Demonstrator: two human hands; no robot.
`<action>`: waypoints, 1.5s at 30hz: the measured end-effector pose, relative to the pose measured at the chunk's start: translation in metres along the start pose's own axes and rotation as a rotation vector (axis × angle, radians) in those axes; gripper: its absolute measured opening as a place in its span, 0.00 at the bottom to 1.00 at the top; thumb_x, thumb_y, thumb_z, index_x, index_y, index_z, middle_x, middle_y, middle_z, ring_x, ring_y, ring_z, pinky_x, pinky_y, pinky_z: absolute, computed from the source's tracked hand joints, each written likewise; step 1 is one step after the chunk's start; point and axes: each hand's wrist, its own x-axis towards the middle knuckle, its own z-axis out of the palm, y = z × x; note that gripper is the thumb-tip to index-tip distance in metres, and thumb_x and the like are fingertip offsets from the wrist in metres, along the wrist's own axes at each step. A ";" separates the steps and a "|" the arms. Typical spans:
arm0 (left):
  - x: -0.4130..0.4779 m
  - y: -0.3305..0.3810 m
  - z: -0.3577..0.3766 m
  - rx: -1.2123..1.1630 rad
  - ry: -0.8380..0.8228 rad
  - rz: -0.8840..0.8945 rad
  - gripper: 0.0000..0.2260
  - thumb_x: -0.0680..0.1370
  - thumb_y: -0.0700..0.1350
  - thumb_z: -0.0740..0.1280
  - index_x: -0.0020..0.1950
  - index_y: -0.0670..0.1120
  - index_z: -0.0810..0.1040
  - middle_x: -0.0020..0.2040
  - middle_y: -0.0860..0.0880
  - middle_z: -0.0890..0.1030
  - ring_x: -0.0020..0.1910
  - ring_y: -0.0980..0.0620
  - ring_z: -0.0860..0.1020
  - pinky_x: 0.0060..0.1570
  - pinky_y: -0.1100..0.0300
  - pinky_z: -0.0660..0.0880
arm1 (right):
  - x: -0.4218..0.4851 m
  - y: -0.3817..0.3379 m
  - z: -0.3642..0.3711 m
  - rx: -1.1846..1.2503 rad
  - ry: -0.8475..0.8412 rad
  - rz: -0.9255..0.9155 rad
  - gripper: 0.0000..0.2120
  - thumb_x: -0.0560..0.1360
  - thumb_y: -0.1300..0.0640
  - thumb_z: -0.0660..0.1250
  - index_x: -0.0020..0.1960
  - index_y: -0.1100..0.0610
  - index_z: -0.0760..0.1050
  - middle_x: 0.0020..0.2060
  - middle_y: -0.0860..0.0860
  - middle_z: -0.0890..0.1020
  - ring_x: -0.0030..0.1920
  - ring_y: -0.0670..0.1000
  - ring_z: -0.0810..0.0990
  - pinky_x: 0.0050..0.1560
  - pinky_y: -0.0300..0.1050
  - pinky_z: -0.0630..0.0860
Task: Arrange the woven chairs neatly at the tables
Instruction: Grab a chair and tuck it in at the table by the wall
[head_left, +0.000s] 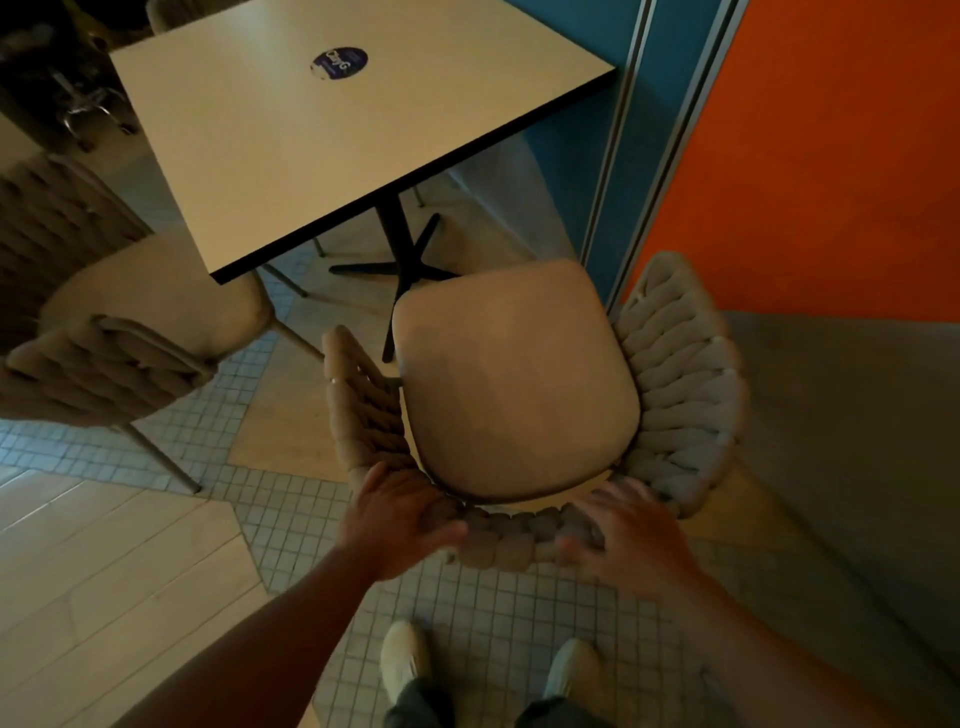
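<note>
A beige woven chair (514, 379) with a padded seat stands in front of me, its seat facing the square white table (332, 135). The chair's braided backrest curves round towards me. My left hand (400, 519) grips the left part of the backrest rim, fingers over the top and thumb along the near side. My right hand (628, 530) lies on the right part of the rim with its fingers curled over it, blurred. The seat's front edge sits just short of the table's near corner.
A second woven chair (140, 332) stands at the table's left side, partly under it. The table's black pedestal foot (400, 260) spreads on the tiled floor. An orange and blue wall (805, 156) with metal rails runs close on the right. My shoes (405, 660) stand behind the chair.
</note>
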 end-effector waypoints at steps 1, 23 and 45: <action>-0.002 0.002 0.001 -0.094 0.045 -0.089 0.35 0.75 0.75 0.45 0.72 0.59 0.72 0.76 0.55 0.69 0.79 0.52 0.58 0.78 0.49 0.48 | -0.006 -0.001 0.004 0.125 0.091 0.079 0.41 0.71 0.23 0.48 0.73 0.46 0.68 0.74 0.47 0.68 0.76 0.54 0.59 0.75 0.54 0.55; 0.006 -0.002 -0.013 -1.619 0.180 -1.057 0.24 0.72 0.38 0.76 0.61 0.51 0.68 0.49 0.45 0.79 0.44 0.42 0.83 0.32 0.46 0.81 | 0.023 -0.046 0.028 1.914 0.537 1.151 0.21 0.70 0.67 0.73 0.61 0.56 0.76 0.54 0.54 0.81 0.47 0.56 0.82 0.48 0.60 0.80; 0.031 0.106 -0.005 -1.658 0.338 -1.201 0.22 0.75 0.41 0.74 0.66 0.45 0.70 0.56 0.39 0.81 0.45 0.41 0.84 0.30 0.48 0.82 | 0.037 0.079 0.000 1.544 0.333 0.945 0.25 0.65 0.59 0.77 0.61 0.60 0.76 0.56 0.56 0.82 0.51 0.58 0.82 0.51 0.64 0.81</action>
